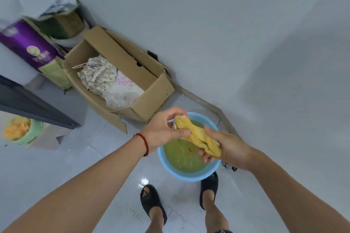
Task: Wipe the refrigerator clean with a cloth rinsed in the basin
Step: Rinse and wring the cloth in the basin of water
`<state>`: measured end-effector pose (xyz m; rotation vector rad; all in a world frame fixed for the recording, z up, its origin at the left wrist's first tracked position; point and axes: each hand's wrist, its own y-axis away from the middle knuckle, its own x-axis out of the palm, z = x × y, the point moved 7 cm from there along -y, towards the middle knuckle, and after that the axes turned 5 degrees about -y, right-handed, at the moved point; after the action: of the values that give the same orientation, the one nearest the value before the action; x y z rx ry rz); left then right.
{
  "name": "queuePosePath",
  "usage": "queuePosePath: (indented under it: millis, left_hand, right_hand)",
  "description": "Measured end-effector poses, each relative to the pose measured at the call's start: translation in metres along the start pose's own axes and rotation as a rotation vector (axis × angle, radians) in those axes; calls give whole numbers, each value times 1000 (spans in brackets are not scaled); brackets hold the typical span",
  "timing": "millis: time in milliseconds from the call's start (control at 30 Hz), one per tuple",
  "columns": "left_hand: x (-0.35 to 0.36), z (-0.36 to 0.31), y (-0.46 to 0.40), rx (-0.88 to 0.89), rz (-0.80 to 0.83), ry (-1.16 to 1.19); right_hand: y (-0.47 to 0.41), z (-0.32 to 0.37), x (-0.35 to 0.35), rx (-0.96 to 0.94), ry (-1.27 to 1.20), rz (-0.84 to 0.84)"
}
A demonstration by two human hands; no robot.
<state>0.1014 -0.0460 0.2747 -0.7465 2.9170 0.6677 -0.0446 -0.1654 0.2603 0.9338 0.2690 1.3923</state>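
Head view: yellow cloth (198, 138) twisted above the blue basin (164, 166).
Left hand (164, 130) grips its far end, right hand (227, 147) its near end, likely so drips fall into the basin's water; cardboard box (121, 73) sits far left.

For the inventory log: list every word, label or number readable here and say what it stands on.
Nothing reads clearly.
Purple box: pale lettering under a round emblem, too blurred to read.
Cardboard box: no print visible.
Blue basin, yellow cloth: no markings visible.
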Motion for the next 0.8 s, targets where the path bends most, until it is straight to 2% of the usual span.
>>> queuePosePath:
  millis: [67, 167, 233, 367, 400, 467, 533, 567, 633, 667, 733, 800]
  left_hand:
    - [-11, -30, 18, 66, 12, -2]
    - [-30, -73, 47, 181, 69, -156]
    - [-47, -100, 62, 265, 85, -290]
    - [-88, -136, 86, 400, -31, -424]
    - [-94, -140, 89, 414, -38, -402]
    - [-100, -148, 94, 434, -6, -363]
    - [-99, -152, 99, 447, 58, -349]
    - [-98, -156, 101, 448, 89, -341]
    - [-95, -161, 104, 452, 148, -333]
    - [-94, -163, 105, 458, 174, -337]
    - [-92, -169, 109, 470, 210, -352]
    - [-94, -176, 114, 480, 187, -396]
  right_hand:
    - [15, 4, 20, 66, -142, -5]
    - [35, 23, 58, 77, -104, -38]
    - [42, 38, 75, 46, -174, -112]
    - [51, 55, 99, -62, -339, -240]
    - [53, 54, 104, -63, -295, -273]
    - [57, 57, 111, -101, 14, -400]
    - [66, 71, 117, -265, 292, -597]
    - [70, 77, 124, -372, 254, -594]
    - [74, 85, 150, -506, 22, -402]
    - [76, 90, 164, -529, 1, -322]
    - [80, 102, 180, -621, 166, -316]
    - [84, 113, 191, -682, 285, -396]
